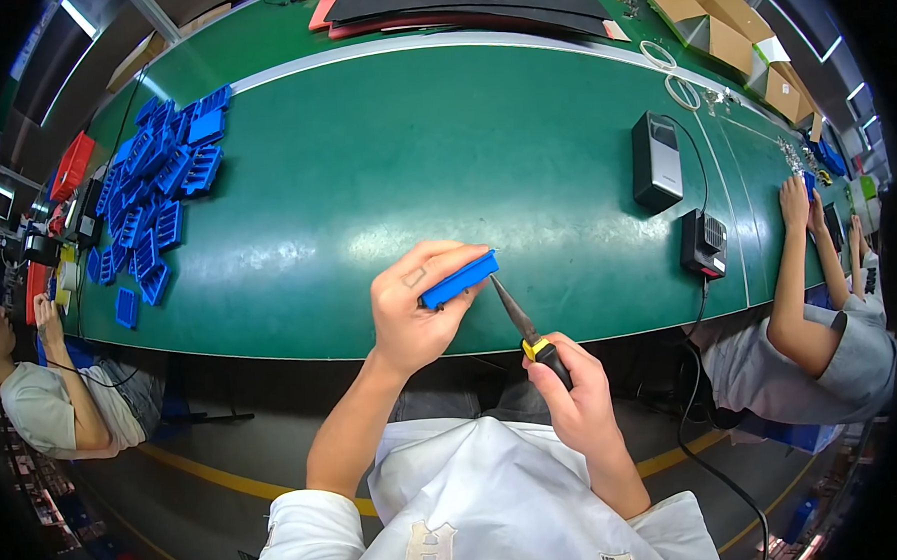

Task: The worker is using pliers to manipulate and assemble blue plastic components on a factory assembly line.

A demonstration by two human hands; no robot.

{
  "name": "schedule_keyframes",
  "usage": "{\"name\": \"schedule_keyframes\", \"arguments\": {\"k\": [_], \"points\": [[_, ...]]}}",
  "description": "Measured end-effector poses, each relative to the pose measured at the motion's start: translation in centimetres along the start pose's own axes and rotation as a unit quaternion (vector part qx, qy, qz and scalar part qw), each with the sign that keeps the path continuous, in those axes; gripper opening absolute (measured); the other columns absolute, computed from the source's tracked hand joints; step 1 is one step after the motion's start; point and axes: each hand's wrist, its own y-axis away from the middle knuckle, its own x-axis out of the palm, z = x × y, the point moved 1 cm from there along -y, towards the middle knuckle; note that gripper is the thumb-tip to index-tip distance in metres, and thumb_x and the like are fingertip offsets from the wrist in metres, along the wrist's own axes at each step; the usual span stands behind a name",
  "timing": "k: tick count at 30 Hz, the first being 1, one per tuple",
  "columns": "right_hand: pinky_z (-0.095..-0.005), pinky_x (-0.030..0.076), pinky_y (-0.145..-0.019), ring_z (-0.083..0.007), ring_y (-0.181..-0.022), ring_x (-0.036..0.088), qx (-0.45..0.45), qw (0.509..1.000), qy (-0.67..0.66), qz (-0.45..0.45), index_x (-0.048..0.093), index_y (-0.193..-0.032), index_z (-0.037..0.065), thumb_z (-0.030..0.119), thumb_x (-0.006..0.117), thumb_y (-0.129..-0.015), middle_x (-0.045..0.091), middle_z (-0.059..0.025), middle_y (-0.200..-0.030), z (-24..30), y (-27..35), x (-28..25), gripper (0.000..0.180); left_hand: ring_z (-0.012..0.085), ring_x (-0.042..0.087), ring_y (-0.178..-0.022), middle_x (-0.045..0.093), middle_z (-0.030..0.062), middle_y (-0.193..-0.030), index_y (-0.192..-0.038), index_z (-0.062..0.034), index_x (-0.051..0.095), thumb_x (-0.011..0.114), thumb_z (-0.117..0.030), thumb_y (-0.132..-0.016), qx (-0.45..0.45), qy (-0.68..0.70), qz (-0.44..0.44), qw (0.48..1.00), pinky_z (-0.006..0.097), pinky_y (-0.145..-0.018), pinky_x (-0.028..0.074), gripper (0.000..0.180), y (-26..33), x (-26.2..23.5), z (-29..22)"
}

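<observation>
My left hand (417, 316) grips a small blue plastic part (459, 281) and holds it up over the near edge of the green table (414, 171). My right hand (572, 400) is closed around the black and yellow handle of a soldering iron (527, 329). Its dark tip points up to the right end of the blue part and touches it or nearly so. Both hands hover just in front of my white shirt.
A heap of several blue plastic parts (149, 183) lies at the table's left. Two black boxes (655, 159) (703, 243) with cables sit to the right. A person sits at each side (43, 398) (811, 334). Cardboard boxes (728, 28) and dark mats (476, 3) lie at the back.
</observation>
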Motion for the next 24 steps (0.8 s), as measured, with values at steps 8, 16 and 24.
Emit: {"name": "schedule_keyframes", "arguments": {"k": [8,16,24], "points": [[-0.0266,0.043,-0.083,-0.0178,-0.098,0.054,0.024,0.990,-0.128,-0.057,0.061,-0.090,-0.003,-0.003,0.061,-0.079,0.055,-0.0120,-0.109,-1.2,1.4,-3.5,0.011,0.0174,0.062,-0.087,0.064,0.0087,-0.096,-0.111,-0.0040,0.063,0.077,-0.002,-0.067,-0.167,0.078,0.052,0.981,0.029,-0.077,0.049,0.046,0.5,-1.0,-0.1],[-0.0405,0.037,-0.102,-0.0386,-0.125,0.043,-0.086,0.947,0.263,-0.162,0.053,-0.124,0.002,0.002,0.068,-0.073,0.039,-0.0221,-0.138,-0.5,-2.1,-5.2,0.053,0.0249,0.052,-0.118,0.049,0.0139,-0.126,-0.127,0.0031,0.043,0.055,0.001,-0.079,-0.363,0.412,0.047,0.834,0.036,-0.097,0.043,0.050,4.3,0.2,-3.2],[-0.0417,0.046,-0.092,-0.0329,-0.115,0.051,-0.262,0.953,0.141,0.052,0.071,-0.098,0.012,0.007,0.074,-0.059,0.057,-0.0131,-0.121,-3.2,3.7,-1.7,0.039,0.0281,0.045,-0.125,0.040,0.0149,-0.136,-0.120,0.0018,0.050,0.055,-0.008,-0.089,-0.478,0.544,0.107,0.681,0.040,-0.100,0.042,0.033,11.1,0.9,-6.4]]}}
